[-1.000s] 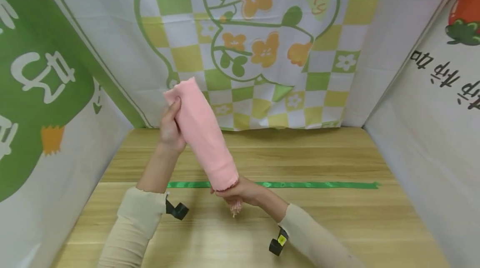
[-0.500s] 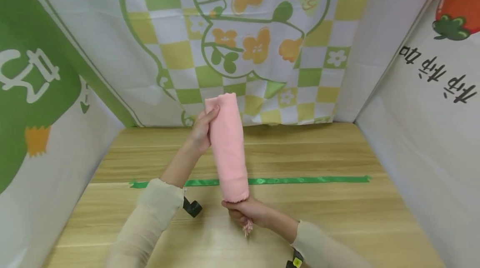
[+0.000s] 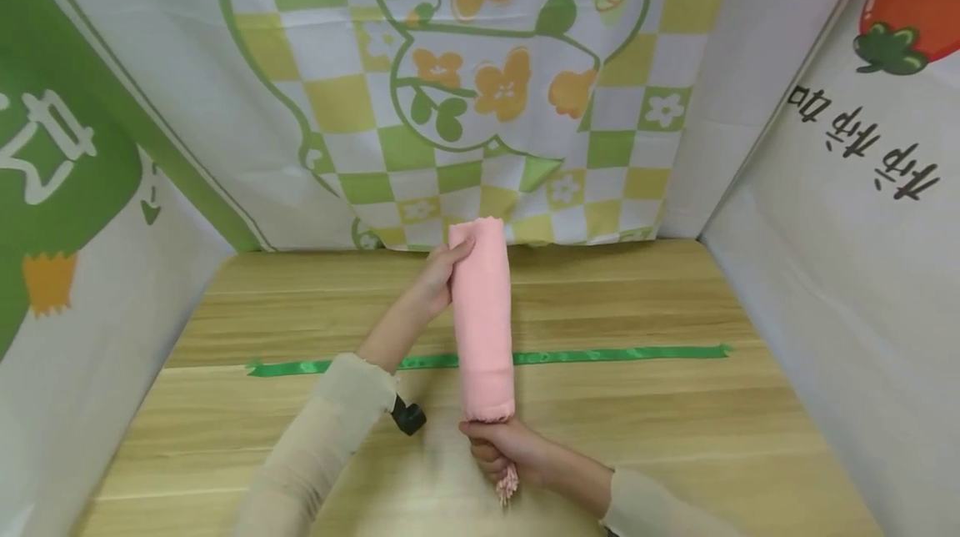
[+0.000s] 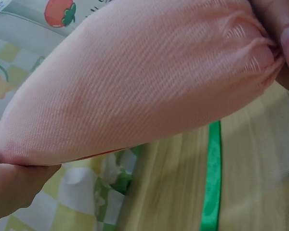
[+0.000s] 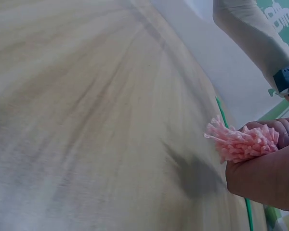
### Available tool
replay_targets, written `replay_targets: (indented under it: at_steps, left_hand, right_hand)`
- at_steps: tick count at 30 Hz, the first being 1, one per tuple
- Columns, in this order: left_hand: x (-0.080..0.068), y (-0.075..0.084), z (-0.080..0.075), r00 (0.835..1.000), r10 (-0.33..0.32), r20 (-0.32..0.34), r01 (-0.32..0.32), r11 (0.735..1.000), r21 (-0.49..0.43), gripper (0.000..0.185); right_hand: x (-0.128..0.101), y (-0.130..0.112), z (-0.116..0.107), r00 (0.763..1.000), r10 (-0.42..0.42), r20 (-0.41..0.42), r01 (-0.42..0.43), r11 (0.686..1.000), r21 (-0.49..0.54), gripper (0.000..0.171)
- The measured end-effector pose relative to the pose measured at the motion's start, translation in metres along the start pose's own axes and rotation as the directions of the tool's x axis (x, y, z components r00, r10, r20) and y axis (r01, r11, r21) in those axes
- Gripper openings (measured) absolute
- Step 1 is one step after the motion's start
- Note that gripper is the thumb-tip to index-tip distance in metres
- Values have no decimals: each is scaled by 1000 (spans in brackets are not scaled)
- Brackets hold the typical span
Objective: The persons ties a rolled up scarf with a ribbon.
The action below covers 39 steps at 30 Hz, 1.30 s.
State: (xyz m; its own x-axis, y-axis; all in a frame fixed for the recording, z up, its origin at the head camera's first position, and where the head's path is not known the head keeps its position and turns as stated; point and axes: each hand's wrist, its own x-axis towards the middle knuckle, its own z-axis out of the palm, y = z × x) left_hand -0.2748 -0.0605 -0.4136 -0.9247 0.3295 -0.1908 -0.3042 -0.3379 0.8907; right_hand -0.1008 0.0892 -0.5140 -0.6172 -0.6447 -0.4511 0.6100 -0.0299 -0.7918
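Pink towel roll (image 3: 484,320) held above bench (image 3: 675,404): our left hand (image 3: 438,278) curls around far end, right hand (image 3: 501,447) clamps fringed end, keeping roll tight.

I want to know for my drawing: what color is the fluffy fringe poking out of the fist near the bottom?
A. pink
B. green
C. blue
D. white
A. The fringe sticking out of the right hand is pink, like the rolled cloth above it.

One pink towel (image 3: 486,320) (rolled); one green tape strip (image 3: 622,353)
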Motion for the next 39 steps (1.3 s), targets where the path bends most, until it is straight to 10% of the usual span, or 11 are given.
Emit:
replay_targets:
  at_steps: [22,34,39]
  left_hand:
    - [33,-66,-7,989,-129,-66,138,977,164,42]
    - [42,-90,-28,985,-150,-89,172,917,359,44]
    - [40,-94,-30,988,-75,-134,135,842,522,42]
  right_hand:
    - [-13,22,-9,990,141,-27,-139,988,67,40]
    - [-22,26,-10,986,159,-53,-156,986,63,35]
    - [-23,26,-11,985,168,-48,-165,984,60,36]
